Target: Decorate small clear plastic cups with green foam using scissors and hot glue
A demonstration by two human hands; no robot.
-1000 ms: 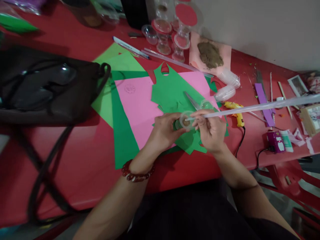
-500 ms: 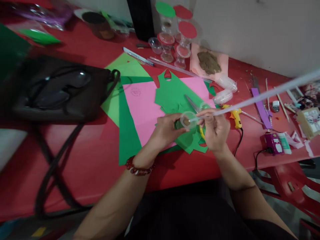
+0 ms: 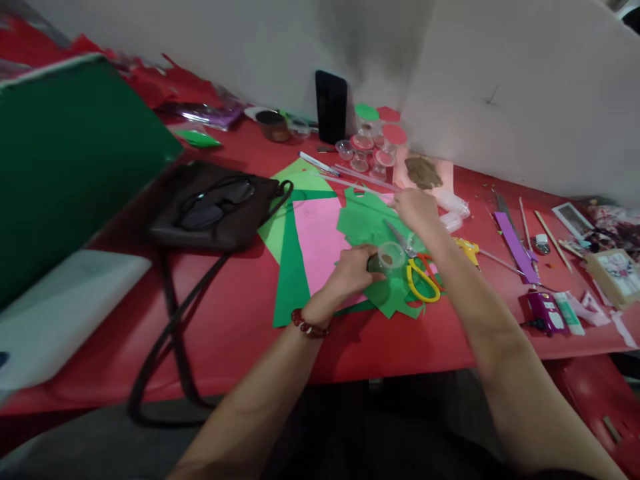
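Note:
My left hand (image 3: 354, 270) is wrapped around a small clear plastic cup (image 3: 391, 256), its round rim turned up and something brown inside. Farther across the table, my right hand (image 3: 416, 209) has its fingers closed at the near end of a long translucent stick (image 3: 353, 183), which lies low over the papers and points left; the fingertips are partly hidden. Between my hands, scissors (image 3: 423, 280) with yellow and orange handles rest on cut green paper (image 3: 361, 217). Pink paper (image 3: 315, 230) lies beneath.
Stacked clear cups with red and green discs (image 3: 367, 137) stand by the wall near an upright phone (image 3: 331, 107). Brown powder (image 3: 423, 173) sits on pale pink paper. A yellow glue gun (image 3: 467, 251) is at right; a dark bag (image 3: 215, 213) with sunglasses is at left.
My right hand has moved away from the cup toward the far side, lowering the translucent stick over the papers. My left hand still holds the cup. The view has shifted, showing more wall.

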